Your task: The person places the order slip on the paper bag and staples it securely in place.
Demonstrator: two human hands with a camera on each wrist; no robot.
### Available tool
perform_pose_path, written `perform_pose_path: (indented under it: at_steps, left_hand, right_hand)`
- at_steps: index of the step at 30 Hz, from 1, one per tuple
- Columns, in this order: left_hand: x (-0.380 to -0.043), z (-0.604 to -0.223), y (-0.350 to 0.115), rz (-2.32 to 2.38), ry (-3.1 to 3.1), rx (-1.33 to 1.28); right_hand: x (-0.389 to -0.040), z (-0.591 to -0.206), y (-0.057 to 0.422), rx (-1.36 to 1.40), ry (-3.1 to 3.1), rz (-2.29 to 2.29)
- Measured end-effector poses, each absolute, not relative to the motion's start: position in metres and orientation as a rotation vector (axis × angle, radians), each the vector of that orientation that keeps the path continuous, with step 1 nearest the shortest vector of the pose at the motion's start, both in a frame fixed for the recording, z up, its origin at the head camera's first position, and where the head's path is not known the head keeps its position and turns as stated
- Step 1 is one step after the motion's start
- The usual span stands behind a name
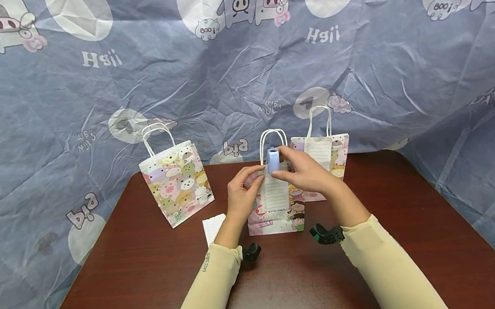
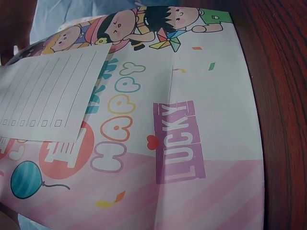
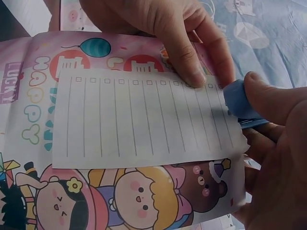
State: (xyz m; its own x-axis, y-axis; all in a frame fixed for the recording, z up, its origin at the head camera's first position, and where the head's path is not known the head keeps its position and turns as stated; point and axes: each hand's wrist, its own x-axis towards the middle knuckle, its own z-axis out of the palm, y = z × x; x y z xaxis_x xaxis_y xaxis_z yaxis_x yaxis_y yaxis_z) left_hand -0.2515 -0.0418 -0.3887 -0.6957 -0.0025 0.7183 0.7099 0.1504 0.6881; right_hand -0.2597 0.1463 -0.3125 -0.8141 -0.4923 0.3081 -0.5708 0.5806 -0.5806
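A paper gift bag (image 1: 297, 222) printed with cartoon children and the words "HAPPY" and "LUCKY" stands at the middle of the table. Against its front lies a lined checklist slip (image 3: 144, 120), reaching up to the bag's top edge. My left hand (image 1: 240, 191) pinches slip and bag together near one upper corner, thumb on the slip. From the other side, my right hand (image 1: 307, 169) grips a small blue stapler (image 1: 273, 161) between thumb and fingers. In the right wrist view the stapler straddles the top edge of slip and bag. The left wrist view has the lower bag front.
An animal-print gift bag (image 1: 180, 184) leans at the left. Behind my right hand stands another animal-print bag (image 1: 339, 159) with a lined slip (image 1: 318, 150) on its front. White paper (image 1: 213, 226) lies on the brown table (image 1: 152, 278) beside my left wrist. A blue cartoon cloth (image 1: 224, 78) hangs behind.
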Motion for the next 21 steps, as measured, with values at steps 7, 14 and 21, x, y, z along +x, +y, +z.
perform_pose_path:
  at_steps: [7, 14, 21]
  left_hand:
    - [-0.247, -0.385, -0.042, -1.580, -1.847, -0.684]
    - [-0.247, -0.387, -0.042, -1.587, -1.846, -0.679]
    - [-0.248, -0.386, -0.042, -1.596, -1.849, -0.682]
  right_hand:
    - [-0.261, -0.322, 0.142, 0.916, -2.580, 1.033]
    - [-0.262, -0.334, 0.139, 0.869, -2.490, 0.895]
    - [-0.260, -0.340, 0.137, 0.826, -2.430, 0.870]
